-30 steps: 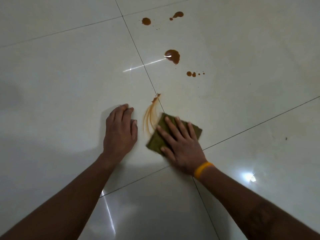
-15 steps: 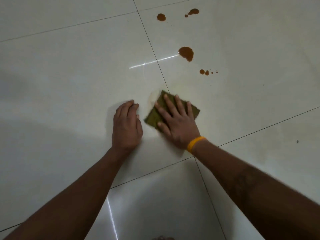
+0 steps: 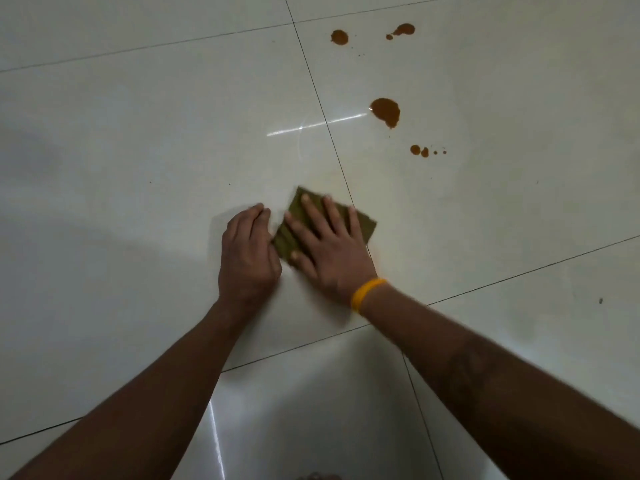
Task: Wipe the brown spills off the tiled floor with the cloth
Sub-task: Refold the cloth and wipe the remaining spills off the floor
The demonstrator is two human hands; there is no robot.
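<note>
Open floor all round, hands crowded at centre

Left hand [image 3: 247, 252] touches cloth [image 3: 362, 225]; spills [image 3: 386, 110] upper right; bare floor [image 3: 121, 150] upper left.

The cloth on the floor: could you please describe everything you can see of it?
The cloth is olive-green, looks like a thin fabric rectangle, and lies flat on the pale tiled floor, turned diagonally, across a grout line. The right hand presses on it, palm down with fingers spread, hiding its middle. The left hand rests beside its left edge. Its outline is slightly blurred.

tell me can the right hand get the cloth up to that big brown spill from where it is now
Probably yes. The right hand lies flat on the cloth, and only bare tile separates it from the big spill ahead.
</note>
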